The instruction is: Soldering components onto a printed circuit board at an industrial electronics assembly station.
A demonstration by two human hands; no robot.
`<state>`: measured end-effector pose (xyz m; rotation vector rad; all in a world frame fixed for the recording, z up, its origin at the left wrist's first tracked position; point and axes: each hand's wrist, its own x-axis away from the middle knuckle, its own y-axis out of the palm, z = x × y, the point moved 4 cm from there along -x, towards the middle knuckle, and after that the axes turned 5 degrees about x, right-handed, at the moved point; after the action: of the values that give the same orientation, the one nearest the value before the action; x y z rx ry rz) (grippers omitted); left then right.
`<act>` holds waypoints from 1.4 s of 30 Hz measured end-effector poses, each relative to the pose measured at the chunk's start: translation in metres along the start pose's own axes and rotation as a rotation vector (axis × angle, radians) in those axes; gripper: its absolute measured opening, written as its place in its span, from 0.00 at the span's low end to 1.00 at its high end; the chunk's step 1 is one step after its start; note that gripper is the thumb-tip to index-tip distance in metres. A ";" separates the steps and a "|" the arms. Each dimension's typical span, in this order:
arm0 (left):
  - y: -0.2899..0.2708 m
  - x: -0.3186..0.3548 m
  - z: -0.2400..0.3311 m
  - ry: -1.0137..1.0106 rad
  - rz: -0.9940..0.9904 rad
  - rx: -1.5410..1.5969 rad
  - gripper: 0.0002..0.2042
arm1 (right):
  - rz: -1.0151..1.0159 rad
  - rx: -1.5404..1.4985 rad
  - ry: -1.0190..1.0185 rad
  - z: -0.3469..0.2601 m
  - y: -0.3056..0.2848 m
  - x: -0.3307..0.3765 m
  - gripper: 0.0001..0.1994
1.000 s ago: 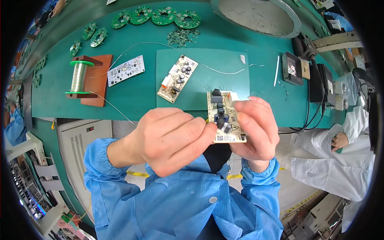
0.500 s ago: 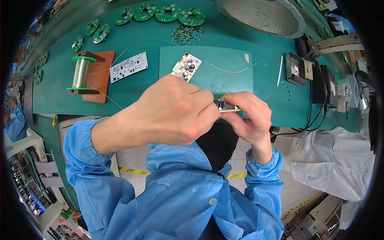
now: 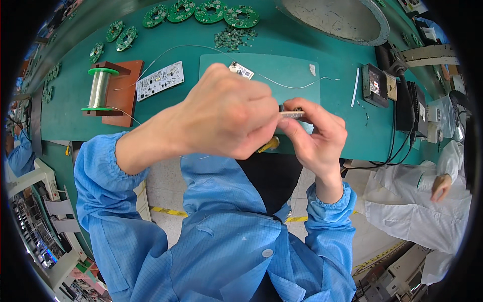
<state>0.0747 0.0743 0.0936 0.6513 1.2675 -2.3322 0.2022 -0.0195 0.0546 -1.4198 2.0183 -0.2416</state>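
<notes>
A small circuit board (image 3: 292,115) with dark components is held edge-on between my hands, just above the table's front edge. My right hand (image 3: 318,133) pinches its right end between thumb and fingers. Curled into a fist, my left hand (image 3: 226,111) closes at the board's left end; its fingertips are hidden, so any tool inside cannot be made out. Partly covered by that fist, a white board (image 3: 242,70) lies on the pale mat (image 3: 302,75). Another white board (image 3: 160,80) with black parts rests further left.
A solder wire spool (image 3: 100,89) stands on a brown base at left, its wire trailing over the table. Round green boards (image 3: 210,11) and small loose parts (image 3: 233,39) lie at the back. A large round lamp head (image 3: 334,20) overhangs. At right, a person's hand (image 3: 441,187) shows.
Both hands have risen a little with the board, and my left hand now covers more of the white board behind it. Another person's hand has appeared at right.
</notes>
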 end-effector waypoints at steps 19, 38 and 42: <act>-0.017 -0.010 -0.016 -0.027 0.073 -0.072 0.03 | 0.037 -0.267 0.331 0.013 -0.010 -0.034 0.10; -0.013 -0.024 -0.024 -0.573 -0.171 0.550 0.10 | -0.043 -0.546 0.289 0.022 -0.025 -0.015 0.11; -0.006 -0.027 -0.012 -0.447 -0.265 0.422 0.04 | -0.079 -0.572 0.283 0.016 -0.028 -0.015 0.11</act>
<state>0.0956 0.0909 0.1071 0.0574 0.7005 -2.7853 0.2360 -0.0135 0.0622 -1.8993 2.3831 0.1253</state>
